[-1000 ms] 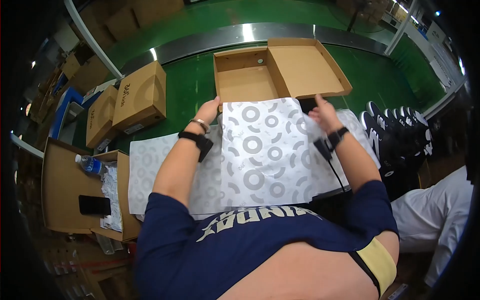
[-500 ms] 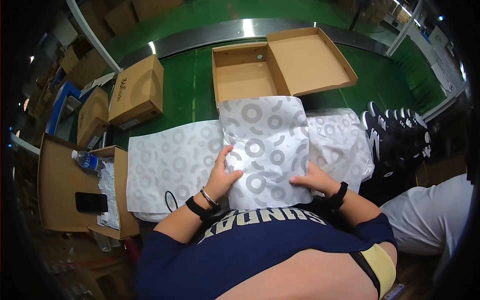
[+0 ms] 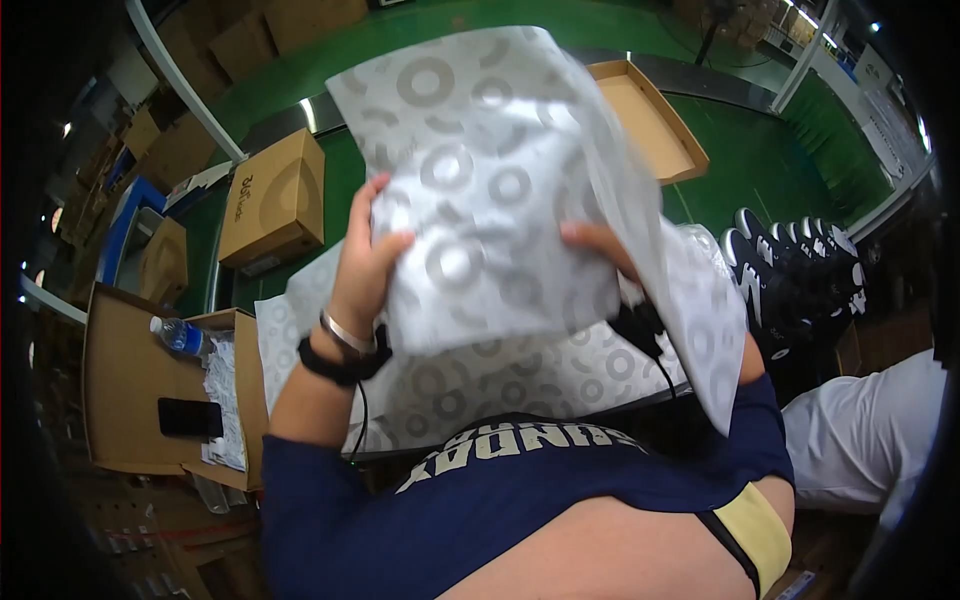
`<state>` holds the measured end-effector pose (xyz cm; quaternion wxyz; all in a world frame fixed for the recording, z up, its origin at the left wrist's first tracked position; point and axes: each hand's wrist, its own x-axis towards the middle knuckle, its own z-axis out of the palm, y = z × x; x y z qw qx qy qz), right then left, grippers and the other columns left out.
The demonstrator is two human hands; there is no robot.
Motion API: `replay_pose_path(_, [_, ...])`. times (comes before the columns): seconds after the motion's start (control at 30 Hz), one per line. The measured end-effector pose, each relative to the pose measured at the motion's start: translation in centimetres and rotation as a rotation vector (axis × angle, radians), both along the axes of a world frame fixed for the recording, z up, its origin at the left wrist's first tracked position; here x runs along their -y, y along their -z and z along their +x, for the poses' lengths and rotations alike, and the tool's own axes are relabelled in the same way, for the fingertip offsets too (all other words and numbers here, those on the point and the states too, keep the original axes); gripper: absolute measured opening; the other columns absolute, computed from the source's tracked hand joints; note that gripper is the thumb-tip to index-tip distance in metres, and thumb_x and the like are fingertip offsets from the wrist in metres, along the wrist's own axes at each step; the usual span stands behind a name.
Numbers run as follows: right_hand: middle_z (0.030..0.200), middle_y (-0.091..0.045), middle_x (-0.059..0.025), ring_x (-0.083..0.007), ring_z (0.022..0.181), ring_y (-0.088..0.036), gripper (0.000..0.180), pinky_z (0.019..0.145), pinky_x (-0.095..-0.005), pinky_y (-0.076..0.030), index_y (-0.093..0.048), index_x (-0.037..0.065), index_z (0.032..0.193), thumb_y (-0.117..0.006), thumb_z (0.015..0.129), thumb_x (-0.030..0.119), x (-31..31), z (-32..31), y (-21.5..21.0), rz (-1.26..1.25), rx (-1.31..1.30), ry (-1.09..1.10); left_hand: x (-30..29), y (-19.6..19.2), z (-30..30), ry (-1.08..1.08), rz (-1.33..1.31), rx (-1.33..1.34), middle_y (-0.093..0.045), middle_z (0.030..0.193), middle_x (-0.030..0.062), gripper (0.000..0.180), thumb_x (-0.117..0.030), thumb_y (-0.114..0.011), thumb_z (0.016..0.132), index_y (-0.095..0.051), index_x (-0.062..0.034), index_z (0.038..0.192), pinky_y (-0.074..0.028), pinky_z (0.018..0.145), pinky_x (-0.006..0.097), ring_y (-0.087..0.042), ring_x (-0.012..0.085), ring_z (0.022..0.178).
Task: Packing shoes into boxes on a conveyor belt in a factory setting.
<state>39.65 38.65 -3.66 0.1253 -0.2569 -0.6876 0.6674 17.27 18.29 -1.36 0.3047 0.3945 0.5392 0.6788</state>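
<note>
Tissue sheet (image 3: pixel 490 190) lifted off worktop (image 3: pixel 760 150), pinched at side edges: left hand (image 3: pixel 365 255) closed on it, right hand (image 3: pixel 600 245) likewise. Open shoebox (image 3: pixel 650 125) beyond hands, unlined. Sneakers (image 3: pixel 790 275) rightward, unpacked.

A sheet of wrapping paper (image 3: pixel 490 190) is held up between both hands, the left hand (image 3: pixel 365 262) at its left edge and the right hand (image 3: pixel 597 245) at its right, above more paper sheets (image 3: pixel 560 375) spread on the tabletop (image 3: pixel 760 150). Behind it lies an open box (image 3: pixel 650 120) (mostly hidden); a closed carton (image 3: pixel 275 200) sits left. Shoes (image 3: pixel 790 270) lie right, and a bottle (image 3: pixel 180 335) and phone (image 3: pixel 190 417) rest in a tray box (image 3: pixel 120 400) far left.
</note>
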Motion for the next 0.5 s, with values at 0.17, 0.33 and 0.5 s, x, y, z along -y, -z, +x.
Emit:
replay_pose_path(0.17, [0.11, -0.054, -0.0152, -0.025, 0.098, -0.055, 0.049, 0.085, -0.0382, -0.044, -0.043, -0.003, 0.116, -0.059, 0.08, 0.027, -4.7, -9.5, -1.8, -0.432, -0.206, -0.023, -8.2, 0.2, -7.8, -0.023, -0.162, 0.272, -0.045, 0.112, 0.0156, 0.052, -0.011, -0.049, 0.077, -0.029, 0.0018, 0.123, -0.042, 0.086, 0.03, -0.048, 0.021, 0.101])
replay_pose_path(0.33, [0.103, -0.057, -0.017, -0.0257, 0.101, -0.054, 0.052, 0.082, -0.038, -0.045, -0.044, -0.004, 0.113, -0.052, 0.083, 0.037, -8.9, -15.7, 5.4, -0.554, -0.205, 0.205, -13.7, 10.4, -16.8, -0.315, -0.34, -0.076, -0.052, 0.114, 0.0144, 0.056, -0.009, -0.054, 0.076, -0.034, -0.0025, 0.128, -0.043, 0.084, 0.033, -0.054, 0.0238, 0.096])
replay_pose_path(0.5, [0.116, -0.047, -0.0241, -0.0362, 0.107, -0.046, 0.071, 0.089, -0.042, -0.036, -0.036, 0.002, 0.126, -0.057, 0.075, 0.047, -4.2, -11.7, 6.2, 0.984, 0.212, -0.065, -9.4, 8.4, -12.9, -0.26, -0.683, -0.92, -0.05, 0.114, 0.0227, 0.065, -0.014, -0.062, 0.07, -0.035, -0.0088, 0.129, -0.044, 0.083, 0.034, -0.052, 0.0308, 0.102])
